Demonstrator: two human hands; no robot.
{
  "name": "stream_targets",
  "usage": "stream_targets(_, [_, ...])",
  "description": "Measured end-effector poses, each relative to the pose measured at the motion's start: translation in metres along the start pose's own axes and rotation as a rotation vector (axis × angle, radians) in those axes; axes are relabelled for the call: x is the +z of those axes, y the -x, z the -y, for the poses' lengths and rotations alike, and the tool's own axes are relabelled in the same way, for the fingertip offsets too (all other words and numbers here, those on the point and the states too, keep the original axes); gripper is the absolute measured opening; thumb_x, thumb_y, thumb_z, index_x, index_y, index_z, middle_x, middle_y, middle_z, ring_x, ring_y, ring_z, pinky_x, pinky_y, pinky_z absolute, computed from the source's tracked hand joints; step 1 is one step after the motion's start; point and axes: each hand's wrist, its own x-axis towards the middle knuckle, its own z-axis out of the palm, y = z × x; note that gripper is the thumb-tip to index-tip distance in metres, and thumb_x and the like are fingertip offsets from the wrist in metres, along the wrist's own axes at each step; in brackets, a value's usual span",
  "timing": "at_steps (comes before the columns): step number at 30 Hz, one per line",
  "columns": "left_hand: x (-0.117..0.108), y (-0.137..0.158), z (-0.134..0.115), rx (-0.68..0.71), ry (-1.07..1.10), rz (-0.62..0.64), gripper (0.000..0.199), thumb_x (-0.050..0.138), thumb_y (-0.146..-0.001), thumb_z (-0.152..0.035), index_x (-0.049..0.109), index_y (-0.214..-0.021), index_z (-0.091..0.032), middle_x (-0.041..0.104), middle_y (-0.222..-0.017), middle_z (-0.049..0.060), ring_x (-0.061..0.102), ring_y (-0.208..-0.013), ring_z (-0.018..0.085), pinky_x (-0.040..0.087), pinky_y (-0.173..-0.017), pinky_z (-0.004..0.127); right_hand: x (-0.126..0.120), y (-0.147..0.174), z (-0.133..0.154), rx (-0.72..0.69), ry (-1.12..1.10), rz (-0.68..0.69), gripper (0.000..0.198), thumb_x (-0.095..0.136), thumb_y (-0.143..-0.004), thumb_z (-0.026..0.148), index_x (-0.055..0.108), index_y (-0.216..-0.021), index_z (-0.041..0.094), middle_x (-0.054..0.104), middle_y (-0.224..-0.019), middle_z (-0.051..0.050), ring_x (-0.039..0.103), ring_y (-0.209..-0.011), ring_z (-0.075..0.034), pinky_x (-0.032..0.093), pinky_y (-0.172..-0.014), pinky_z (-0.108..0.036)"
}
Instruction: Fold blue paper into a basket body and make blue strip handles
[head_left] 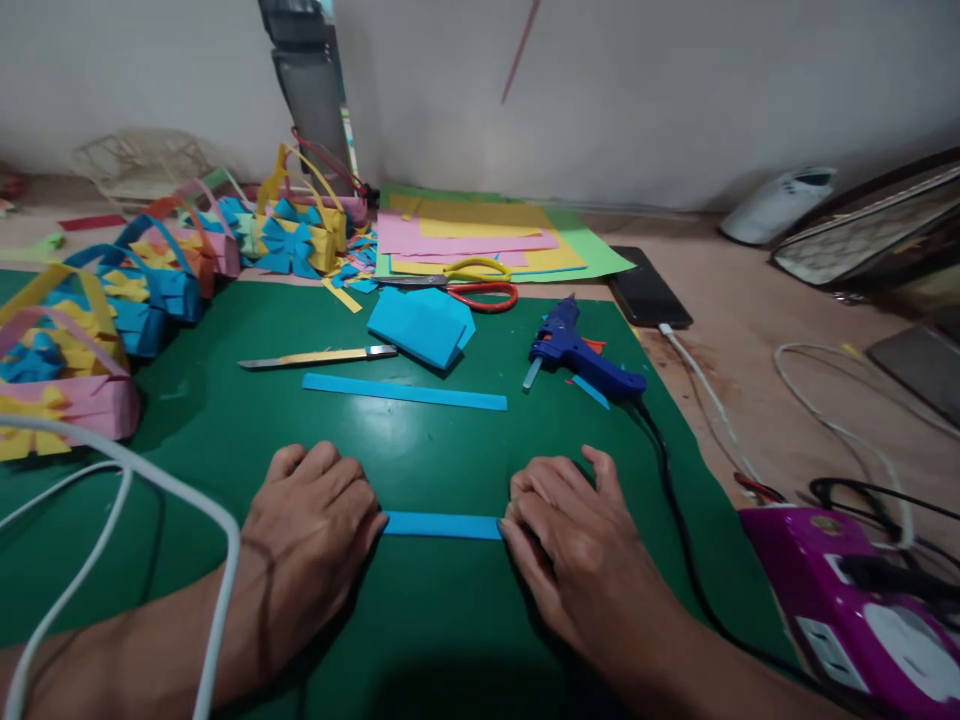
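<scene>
A narrow blue paper strip (pixel 442 525) lies across the green mat, its two ends under my fingers. My left hand (pixel 315 540) is closed on the strip's left end, knuckles up. At the right end my right hand (pixel 574 540) grips it too, with the fingers curled and one finger lifted. Beyond them rests a second blue paper strip (pixel 405 392), touched by neither hand. Farther back are a folded blue paper piece (pixel 424 325), a craft knife (pixel 319 356), red-and-yellow-handled scissors (pixel 480 290) and a blue glue gun (pixel 574 350).
Several small paper baskets (pixel 139 300) stand along the left. Coloured paper sheets (pixel 487 235) are stacked at the back beside a black phone (pixel 649 288). A white cable (pixel 225 600) crosses in front of my left forearm. A purple power strip (pixel 825 600) sits at the right.
</scene>
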Motion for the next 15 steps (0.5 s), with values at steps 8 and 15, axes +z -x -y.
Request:
stream_targets(8, [-0.0030, -0.0019, -0.0013, -0.013, -0.055, 0.077, 0.027, 0.040, -0.091, -0.021, 0.053, -0.067, -0.017, 0.053, -0.069, 0.005, 0.040, -0.070, 0.020, 0.030, -0.070, 0.039, 0.0028, -0.0020, -0.0007, -0.032, 0.088, 0.000, 0.022, 0.041, -0.084, 0.012, 0.058, -0.069, 0.016, 0.058, -0.073, -0.007, 0.051, -0.071, -0.020, 0.031, -0.085, -0.049])
stream_targets(15, [0.0002, -0.0049, -0.0014, 0.012, -0.099, 0.036, 0.026, 0.042, -0.089, -0.018, 0.053, -0.066, -0.017, 0.053, -0.068, 0.005, 0.040, -0.069, 0.021, 0.029, -0.067, 0.039, 0.0025, -0.0020, 0.0006, -0.034, 0.120, 0.007, 0.022, 0.040, -0.084, 0.012, 0.058, -0.071, 0.015, 0.058, -0.074, -0.007, 0.052, -0.073, -0.021, 0.031, -0.085, -0.049])
